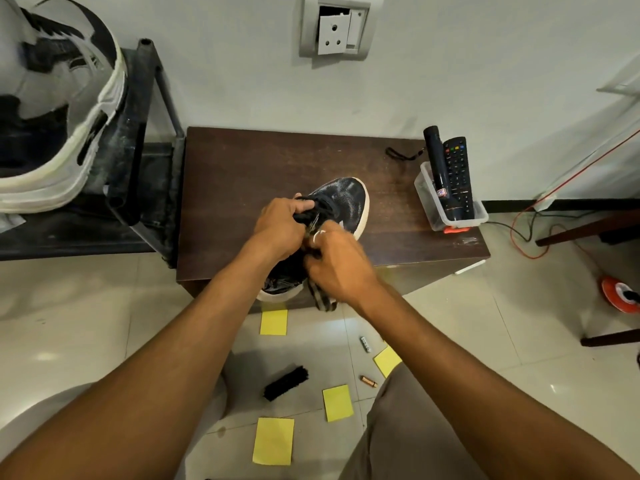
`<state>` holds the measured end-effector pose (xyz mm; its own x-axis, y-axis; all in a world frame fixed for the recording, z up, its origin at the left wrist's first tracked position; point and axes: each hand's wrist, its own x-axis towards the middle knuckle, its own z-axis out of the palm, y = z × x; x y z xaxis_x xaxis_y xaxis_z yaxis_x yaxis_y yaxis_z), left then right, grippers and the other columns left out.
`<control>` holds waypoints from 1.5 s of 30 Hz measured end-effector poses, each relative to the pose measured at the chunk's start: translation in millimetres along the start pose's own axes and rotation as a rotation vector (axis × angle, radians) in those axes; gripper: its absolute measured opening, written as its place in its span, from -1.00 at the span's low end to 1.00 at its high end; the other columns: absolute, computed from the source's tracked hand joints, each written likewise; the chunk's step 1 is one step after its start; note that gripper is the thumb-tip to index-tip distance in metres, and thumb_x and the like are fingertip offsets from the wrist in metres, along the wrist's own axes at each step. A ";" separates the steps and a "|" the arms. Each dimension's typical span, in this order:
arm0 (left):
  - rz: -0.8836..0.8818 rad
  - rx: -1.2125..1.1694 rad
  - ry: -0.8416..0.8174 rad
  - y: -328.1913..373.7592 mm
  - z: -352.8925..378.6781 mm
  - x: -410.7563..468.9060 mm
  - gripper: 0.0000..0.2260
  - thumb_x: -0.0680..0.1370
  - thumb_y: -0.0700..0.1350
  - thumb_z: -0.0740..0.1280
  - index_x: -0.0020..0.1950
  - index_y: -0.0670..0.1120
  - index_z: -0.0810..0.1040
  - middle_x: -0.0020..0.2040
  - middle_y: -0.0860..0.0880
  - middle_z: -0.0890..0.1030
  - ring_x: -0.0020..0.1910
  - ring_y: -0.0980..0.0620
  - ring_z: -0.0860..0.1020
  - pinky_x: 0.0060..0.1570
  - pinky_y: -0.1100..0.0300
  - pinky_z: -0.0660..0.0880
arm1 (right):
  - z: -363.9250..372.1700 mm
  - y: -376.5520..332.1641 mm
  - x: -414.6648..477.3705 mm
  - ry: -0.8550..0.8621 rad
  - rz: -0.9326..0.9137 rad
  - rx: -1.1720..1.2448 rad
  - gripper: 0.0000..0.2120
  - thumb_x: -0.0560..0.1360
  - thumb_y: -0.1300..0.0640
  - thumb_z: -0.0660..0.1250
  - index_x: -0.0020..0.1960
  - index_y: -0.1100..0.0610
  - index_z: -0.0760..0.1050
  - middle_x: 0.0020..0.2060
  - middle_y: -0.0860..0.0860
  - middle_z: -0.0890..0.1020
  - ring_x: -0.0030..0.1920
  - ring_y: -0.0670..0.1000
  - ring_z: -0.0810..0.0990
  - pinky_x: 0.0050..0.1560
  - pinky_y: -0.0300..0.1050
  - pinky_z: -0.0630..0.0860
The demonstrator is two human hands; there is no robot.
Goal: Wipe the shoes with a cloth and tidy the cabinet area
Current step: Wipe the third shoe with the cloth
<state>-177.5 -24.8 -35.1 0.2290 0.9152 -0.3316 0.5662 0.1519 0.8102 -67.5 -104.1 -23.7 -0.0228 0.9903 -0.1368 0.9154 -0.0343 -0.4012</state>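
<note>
White wall (450,64) at the back, with a dark brown wooden cabinet top (242,168) butted against it.

- Dark mesh shoe with white sole (346,199): lies on the cabinet top at mid-front. Toe points to the back right corner; heel sits at the front edge and slightly overhangs it.
- Left hand (282,225): fingers curled tight, gripping the dark upper at the shoe's opening.
- Right hand (337,261): fingers curled, pinching a dark striped cloth (322,301) against the shoe's right side. The cloth's loose end hangs below the front edge.
- The two hands are nearly touching over the shoe.
- Right edge of the top: clear plastic bin (427,199) holding a black remote control (457,174) and a black cylindrical torch (436,157), both leaning toward the wall.
- Black wrist strap (403,154) lies on the top just left of the torch.
- Left of the cabinet: black metal rack (145,133) carrying white-and-black sneakers (59,116).
- Grey wall socket (334,27) above, its faceplate hanging loose.
- Tiled floor (485,323) in front of the cabinet has:
  - four yellow paper notes (273,441)
  - black bristle brush (286,382)
  - two small batteries (369,381)
- Red wire (526,216) trails on the floor to the right.
</note>
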 end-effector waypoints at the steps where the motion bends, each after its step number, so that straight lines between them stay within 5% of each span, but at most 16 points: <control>1: 0.003 0.003 0.002 0.2 -0.1 -0.5 -0.49 0.56 -0.37 0.30 0.40 0.09 0.57 0.46 0.03 0.49 0.36 0.00 0.51 0.31 0.24 0.41 | 0.3 -1.4 -6.1 -0.036 -0.041 0.020 -0.87 0.50 0.22 0.32 -0.06 0.22 0.63 0.00 0.11 0.52 -0.03 0.19 0.58 -0.11 -0.02 0.53; 7: 0.019 0.015 0.003 1.1 0.0 -2.9 -0.53 0.61 -0.32 0.31 0.44 0.10 0.52 0.51 0.02 0.44 0.39 -0.04 0.48 0.27 0.20 0.45 | -16.6 29.8 22.5 0.109 0.201 -0.096 -0.80 0.58 0.14 0.33 0.09 0.23 0.64 0.11 0.10 0.51 0.06 0.16 0.58 0.06 0.04 0.56; 12: 0.026 0.039 0.018 1.2 0.2 -4.4 -0.50 0.58 -0.36 0.29 0.44 0.08 0.53 0.49 0.00 0.46 0.42 -0.02 0.46 0.21 0.31 0.37 | 1.4 7.3 -12.5 -0.045 -0.047 0.019 -0.87 0.55 0.18 0.33 0.00 0.19 0.64 0.03 0.04 0.50 0.01 0.12 0.56 -0.06 -0.08 0.48; 17: 0.022 0.040 0.019 1.9 -0.1 -4.9 -0.54 0.62 -0.30 0.31 0.45 0.11 0.51 0.52 0.02 0.42 0.42 -0.04 0.45 0.15 0.30 0.37 | -6.7 29.4 2.6 0.144 0.253 0.052 -0.85 0.60 0.14 0.34 0.00 0.20 0.63 0.06 0.04 0.49 -0.04 0.04 0.52 0.09 0.00 0.56; 22: 0.046 0.056 0.019 0.5 1.9 -4.4 -0.54 0.60 -0.32 0.32 0.43 0.07 0.54 0.50 0.01 0.45 0.43 0.01 0.45 0.21 0.34 0.33 | 15.6 -13.7 -42.5 0.110 0.146 0.320 -0.77 0.53 0.20 0.37 -0.26 -0.01 0.47 -0.03 0.00 0.50 -0.08 -0.01 0.52 -0.04 -0.14 0.47; 27: 0.041 0.056 0.024 0.4 0.9 -4.6 -0.56 0.62 -0.29 0.32 0.43 0.08 0.54 0.51 0.01 0.44 0.44 -0.03 0.43 0.23 0.31 0.32 | 16.3 2.6 -28.0 0.260 0.295 0.317 -0.91 0.53 0.20 0.39 0.00 0.16 0.65 0.05 -0.03 0.50 0.00 -0.04 0.54 0.15 -0.09 0.53; 32: 0.046 0.058 0.012 -0.2 2.8 -2.9 -0.56 0.61 -0.30 0.32 0.43 0.07 0.54 0.50 0.04 0.44 0.46 -0.01 0.41 0.27 0.32 0.29 | 25.2 -5.7 -48.1 0.160 0.210 0.418 -0.79 0.54 0.14 0.41 -0.23 -0.07 0.53 -0.07 -0.07 0.48 -0.09 -0.10 0.51 -0.04 -0.20 0.42; 35: 0.037 0.045 0.016 -0.6 3.4 -2.1 -0.56 0.62 -0.30 0.32 0.43 0.07 0.54 0.50 0.03 0.45 0.46 -0.02 0.42 0.29 0.28 0.31 | 25.6 3.2 -36.8 0.263 0.303 0.364 -0.93 0.54 0.15 0.41 -0.02 0.13 0.65 0.02 -0.05 0.49 -0.01 -0.04 0.56 0.10 -0.11 0.53; 40: 0.041 0.042 0.010 -2.2 4.7 -2.4 -0.56 0.61 -0.31 0.31 0.42 0.07 0.55 0.50 0.03 0.45 0.44 0.00 0.44 0.18 0.35 0.30 | 26.7 -9.3 -51.4 0.136 0.173 0.414 -0.79 0.53 0.16 0.42 -0.25 -0.01 0.49 -0.08 -0.03 0.49 -0.10 -0.08 0.51 -0.07 -0.18 0.42; 45: 0.001 -0.011 0.042 -1.2 5.1 -2.0 -0.59 0.61 -0.28 0.33 0.40 0.08 0.57 0.46 0.00 0.49 0.40 -0.02 0.47 0.26 0.29 0.36 | 16.7 8.4 -24.6 0.260 0.278 0.306 -0.93 0.51 0.19 0.40 -0.05 0.17 0.65 0.03 0.00 0.51 -0.01 -0.03 0.54 0.10 -0.06 0.54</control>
<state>-174.7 -28.8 -37.9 0.1965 0.9301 -0.3103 0.5572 0.1545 0.8159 -66.0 -131.0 -38.9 0.3429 0.9374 -0.0617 0.7114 -0.3020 -0.6346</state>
